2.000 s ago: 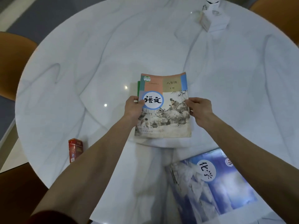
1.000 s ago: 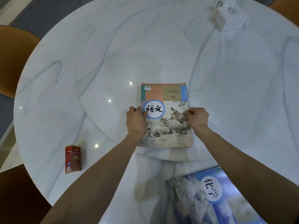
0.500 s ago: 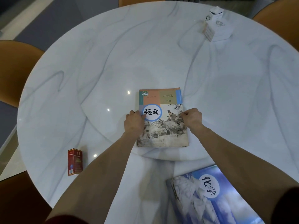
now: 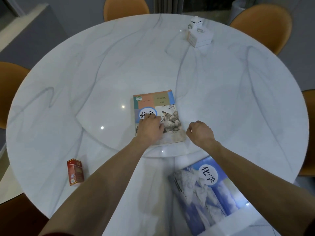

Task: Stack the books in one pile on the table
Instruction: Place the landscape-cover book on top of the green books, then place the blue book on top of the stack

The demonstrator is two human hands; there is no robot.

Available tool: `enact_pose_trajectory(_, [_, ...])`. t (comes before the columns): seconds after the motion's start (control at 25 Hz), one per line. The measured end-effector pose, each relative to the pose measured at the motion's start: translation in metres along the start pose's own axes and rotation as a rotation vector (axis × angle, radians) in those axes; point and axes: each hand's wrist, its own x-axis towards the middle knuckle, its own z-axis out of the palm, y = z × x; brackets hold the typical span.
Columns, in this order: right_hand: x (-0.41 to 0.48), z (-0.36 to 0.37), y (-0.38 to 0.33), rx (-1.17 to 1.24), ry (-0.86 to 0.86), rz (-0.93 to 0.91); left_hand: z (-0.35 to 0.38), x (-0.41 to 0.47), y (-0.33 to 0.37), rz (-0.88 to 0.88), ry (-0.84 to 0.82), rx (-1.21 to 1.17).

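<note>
We are viewing a round white marble table (image 4: 85, 86) from above, with the Chinese textbook (image 4: 154, 103) taken as the landmark; it is lying flat near the table's middle, cover up. Whether other books are lying beneath it we cannot tell. Our left hand (image 4: 150, 129) is resting palm down on the lower left part of the textbook's cover, fingers loosely spread and gripping nothing, partly covering the blue circle with the title characters. Our right hand (image 4: 200, 132) is hovering just beside the textbook's lower right corner, apart from it, fingers curled inward in a loose, empty fist. The blue chemistry book (image 4: 204, 193) is lying well nearer to us than the textbook and to its right, at the table's near edge, tilted and partly crossed by our right forearm. A red carton (image 4: 75, 172) is standing upright nearer to us than the textbook and well to its left. A white box (image 4: 200, 37) with a smaller white object on it is sitting far beyond the textbook, to its right. Orange chairs (image 4: 260, 23) are ringing the table.
</note>
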Motion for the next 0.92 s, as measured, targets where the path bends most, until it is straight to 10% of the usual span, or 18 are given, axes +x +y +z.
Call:
enact_pose_trajectory(0.52, [-0.142,0.024,0.082,-0.004,0.065,0.266,0.057,-0.063,0.094,0.448,-0.141,0.148])
enact_pose_trajectory(0.92, [-0.241,0.081,0.092,0.381,0.043,0.688,0.101,-0.089,0.106,0.378,-0.345,0.08])
